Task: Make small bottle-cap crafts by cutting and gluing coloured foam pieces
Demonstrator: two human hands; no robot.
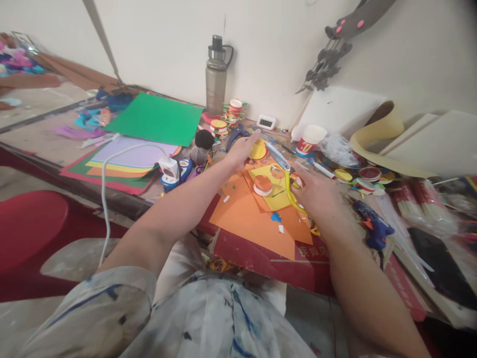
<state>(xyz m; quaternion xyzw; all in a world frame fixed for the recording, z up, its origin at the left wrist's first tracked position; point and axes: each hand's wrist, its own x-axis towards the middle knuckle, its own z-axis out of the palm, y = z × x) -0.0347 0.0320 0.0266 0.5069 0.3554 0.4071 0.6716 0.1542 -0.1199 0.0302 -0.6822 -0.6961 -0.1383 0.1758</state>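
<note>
At the far left, a red stool [33,226] stands beside the desk [39,134]. On the desk lies a large green sheet [156,119], and partly under it there is a paper stack [130,151] of several colours, with lilac on top. A white cable [105,194] goes in a curve to a charger [169,168], just right of this stack. Behind, near the wall, the grey bottle [216,87] stands upright.

In the middle, the left hand [241,151] is closed on a yellow disc [258,149], holding it above the desk; most of its fingers are hidden. Below it, an orange disc [263,183] with a white side rests on a yellow sheet [274,204], and this one lies over an orange sheet [246,216]. Small paper scraps are scattered there. By the wall is a small white clock [266,122].

Next come the scissors [286,169], whose yellow handle is gripped by the right hand [316,191]. The blades point toward the yellow disc, very near to it; whether they touch it, I cannot tell.

Farther right, a red and white cup [310,140] stands near the wall, and a blue glue gun [374,226] lies beside the right forearm.
</note>
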